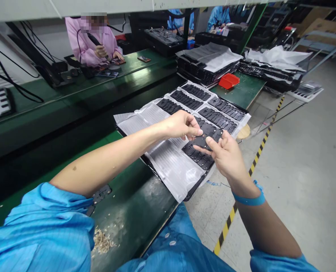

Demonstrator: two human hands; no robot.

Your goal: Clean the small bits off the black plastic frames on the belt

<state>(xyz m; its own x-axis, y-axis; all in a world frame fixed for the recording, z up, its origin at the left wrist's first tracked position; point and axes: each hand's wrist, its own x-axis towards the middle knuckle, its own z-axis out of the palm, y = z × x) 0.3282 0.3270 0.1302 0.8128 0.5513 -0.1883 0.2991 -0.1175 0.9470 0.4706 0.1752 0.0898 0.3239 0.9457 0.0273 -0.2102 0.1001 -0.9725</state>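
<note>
My right hand [227, 153] grips a flat black part [202, 142] between thumb and fingers, above a tray. At the part's left edge is my left hand [185, 126], its thumb and index finger pinched together; whatever lies between those fingertips is too small to make out. Beneath both hands, rows of similar black parts [223, 118] lie in the tray, which is lined with a white sheet [173, 166]. A blue band circles my right wrist.
A red bin [228, 81] stands behind the tray, near stacked trays [207, 62] covered with sheets. Small pale bits [102, 241] lie on the green bench [128, 211] at lower left. Across the bench, a person in pink [94, 41] handles small items. Yellow-black tape [258, 155] marks the floor.
</note>
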